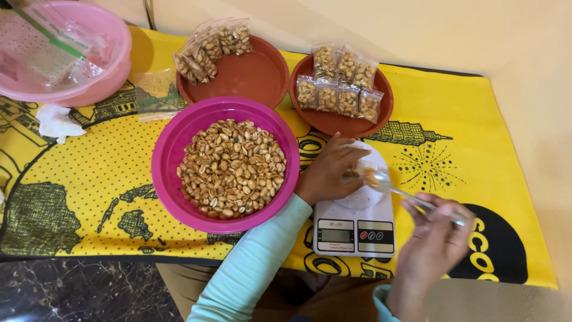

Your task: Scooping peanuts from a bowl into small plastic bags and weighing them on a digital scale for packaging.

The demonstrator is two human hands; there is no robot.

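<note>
Right hand (432, 241) grips metal spoon (411, 195), tipping peanuts over small bag on white kitchen scale (356, 223); left hand (328, 173) pinches bag mouth open beside magenta peanut bowl (173, 155); slack pinch risks nuts spilling onto yellow cloth (89, 179)

Two brown plates (250, 77) w/ small sealed nut packets (338, 83) are set along the far edge of the yellow cloth (89, 179). A light-pink bowl (113, 65) w/ clear bags is seen at the far-left corner; crumpled tissue (56, 122) nr it.
</note>
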